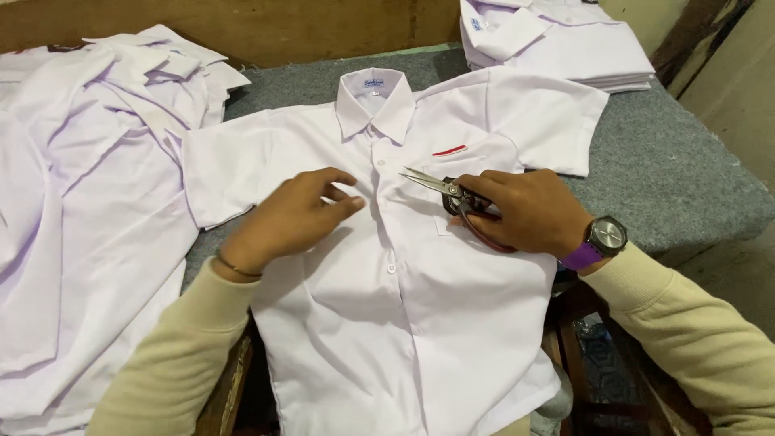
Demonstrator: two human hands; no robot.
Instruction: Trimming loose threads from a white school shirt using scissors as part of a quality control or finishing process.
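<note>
A white short-sleeved shirt point(404, 307) lies buttoned and face up on the grey padded table point(670, 169), collar away from me. My left hand point(295, 214) rests flat on the shirt's chest, just left of the button placket. My right hand point(525, 210) grips a pair of small scissors point(440, 186) with dark handles. Their blades are slightly apart and point left toward the placket, over the chest pocket with its red strip point(450, 150). A watch with a purple strap point(601, 241) sits on my right wrist.
A loose heap of white shirts point(89, 202) covers the left side of the table. A neat folded stack of white shirts point(557, 40) sits at the back right. A wooden wall runs behind; the table's right edge drops off near a dark stool.
</note>
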